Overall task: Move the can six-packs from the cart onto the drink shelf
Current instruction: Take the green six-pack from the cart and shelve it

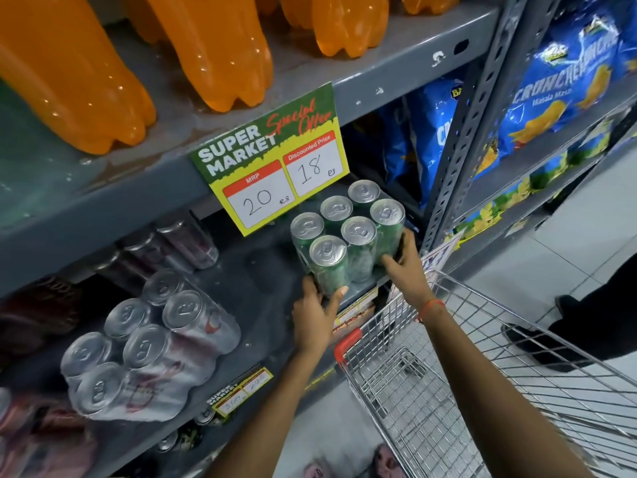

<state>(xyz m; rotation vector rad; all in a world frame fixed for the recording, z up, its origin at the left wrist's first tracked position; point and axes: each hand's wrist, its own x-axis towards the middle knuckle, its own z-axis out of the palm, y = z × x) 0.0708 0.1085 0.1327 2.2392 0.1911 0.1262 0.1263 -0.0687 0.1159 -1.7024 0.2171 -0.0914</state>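
Two six-packs: green (348, 236), silver (144, 346); one cart (482, 391).

A: The price sign (275, 160) covers the back of the shelf behind the green six-pack (348, 236), and the pack's foot sits hidden behind the left hand (315, 313) and right hand (406, 267).

B: The orange bottles (103, 63) are cut off by the top edge. The small shelf tag (243, 389) is too blurred to read.

A: The dark cans (179, 243) sit in shadow, labels unreadable. The cart (482, 391) runs off the right edge.
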